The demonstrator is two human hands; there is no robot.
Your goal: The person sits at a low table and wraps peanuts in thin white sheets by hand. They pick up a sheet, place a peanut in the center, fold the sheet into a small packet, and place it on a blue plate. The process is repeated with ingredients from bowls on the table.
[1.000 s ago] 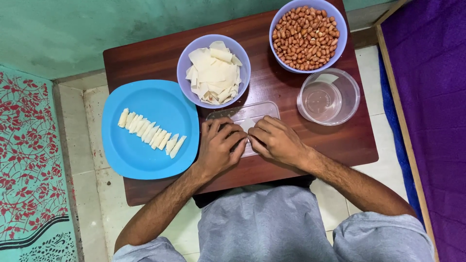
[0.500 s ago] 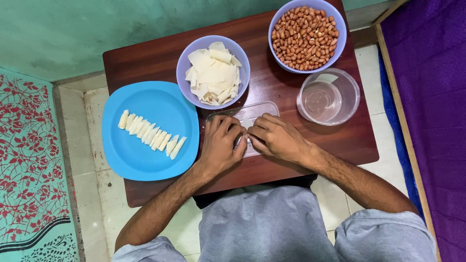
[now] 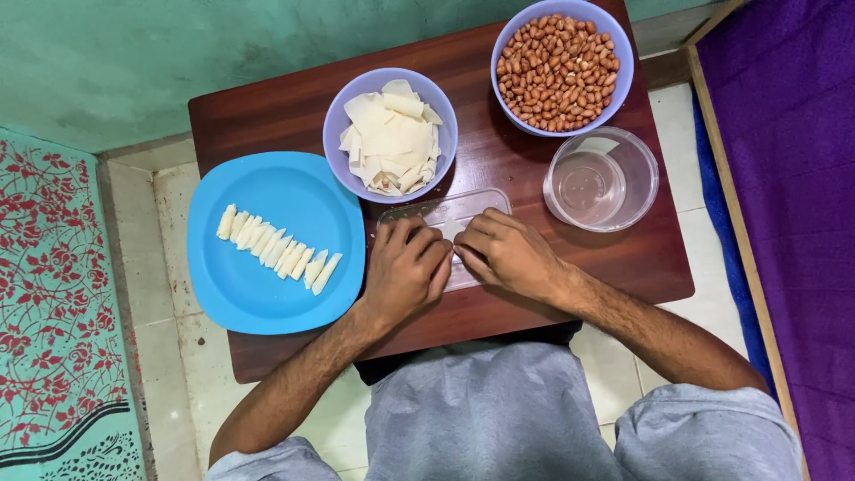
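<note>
Two hands meet at the middle of the bench point(image 3: 534, 178): my left hand point(image 3: 405, 272) and right hand point(image 3: 508, 254) are curled together, fingertips pinched on a small pale piece point(image 3: 454, 233), most of it hidden, so I cannot tell how its long axis runs. It lies on the clear plastic lid point(image 3: 445, 214) directly under both hands, neither one nearer. The blue plate point(image 3: 267, 285) with its slanting row of rolled pieces point(image 3: 276, 249) sits to my left, beside the left hand; the bowl of white sheets point(image 3: 392, 134) stands just beyond my fingers, the bowl of peanuts point(image 3: 561, 67) and the clear empty container point(image 3: 601, 178) to the right.
</note>
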